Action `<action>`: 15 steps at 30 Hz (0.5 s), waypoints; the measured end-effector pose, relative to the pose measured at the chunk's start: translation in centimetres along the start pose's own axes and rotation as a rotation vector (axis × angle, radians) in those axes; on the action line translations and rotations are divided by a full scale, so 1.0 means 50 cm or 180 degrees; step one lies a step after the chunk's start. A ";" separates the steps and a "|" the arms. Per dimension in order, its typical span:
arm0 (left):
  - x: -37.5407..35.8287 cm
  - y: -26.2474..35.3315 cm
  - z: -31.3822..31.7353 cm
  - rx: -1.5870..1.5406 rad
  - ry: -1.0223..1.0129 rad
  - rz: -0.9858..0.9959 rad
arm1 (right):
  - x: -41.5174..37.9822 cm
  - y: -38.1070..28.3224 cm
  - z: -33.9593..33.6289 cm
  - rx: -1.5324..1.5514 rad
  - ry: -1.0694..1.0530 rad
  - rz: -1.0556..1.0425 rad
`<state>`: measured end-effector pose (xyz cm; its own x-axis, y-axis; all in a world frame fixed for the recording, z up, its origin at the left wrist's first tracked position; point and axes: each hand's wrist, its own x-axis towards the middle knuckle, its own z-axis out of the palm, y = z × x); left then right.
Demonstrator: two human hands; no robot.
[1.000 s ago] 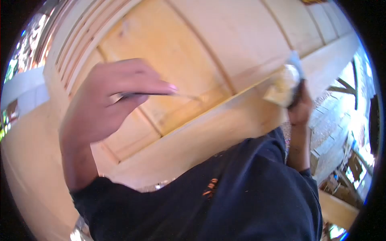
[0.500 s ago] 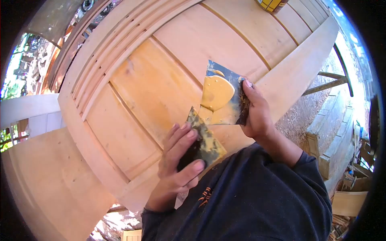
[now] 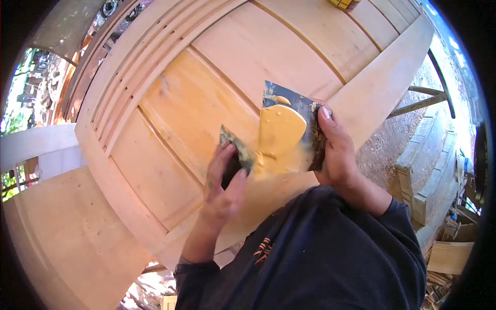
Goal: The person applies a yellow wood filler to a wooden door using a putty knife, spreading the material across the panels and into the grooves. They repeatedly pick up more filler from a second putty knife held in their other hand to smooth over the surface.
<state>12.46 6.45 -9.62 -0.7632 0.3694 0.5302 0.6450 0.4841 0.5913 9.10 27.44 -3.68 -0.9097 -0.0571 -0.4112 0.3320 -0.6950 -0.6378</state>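
My right hand [image 3: 338,147] grips a dark flat putty plate [image 3: 305,101] by its right edge, thumb on top. On the plate lies a thick pool of yellow putty [image 3: 281,126], with smears below it. My left hand [image 3: 222,183], slightly blurred, is closed on a putty-smeared spreader [image 3: 240,147], tilted close to the plate's lower left corner. Both hands are above a pale wooden panel [image 3: 284,46] with grooves between its boards. One board under the spreader has a yellowish, putty-stained patch [image 3: 191,108].
A yellow can [image 3: 345,4] stands on the panel at the top edge. Slatted wood [image 3: 134,88] runs along the panel's left side, and another curved wooden piece [image 3: 67,232] is at lower left. Wooden parts [image 3: 429,170] and a metal stand leg [image 3: 421,103] are at right.
My left hand has swung left and turned the spreader more edge-on. The plate in my right hand has shifted slightly down and right, and the putty on it looks more spread toward the bottom.
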 end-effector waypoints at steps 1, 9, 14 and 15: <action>-0.003 -0.011 0.003 0.0091 -0.0146 -0.0005 | -0.006 -0.006 0.004 0.0086 -0.0089 0.0107; 0.073 -0.046 -0.232 0.0509 -0.0883 -0.1003 | 0.024 -0.027 -0.088 -0.0397 0.0288 -0.0019; 0.105 -0.039 -0.282 0.1370 -0.3282 -0.0824 | 0.024 -0.004 -0.173 -0.0535 0.0384 0.0147; 0.106 -0.044 -0.268 0.1495 -0.3586 -0.0724 | 0.021 0.003 -0.172 -0.0586 0.0379 0.0159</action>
<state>7.49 -3.29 0.02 -0.6133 0.6029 -0.5103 0.5950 0.7775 0.2036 10.32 33.45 -9.80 -0.8588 0.0043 -0.5124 0.4259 -0.5501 -0.7183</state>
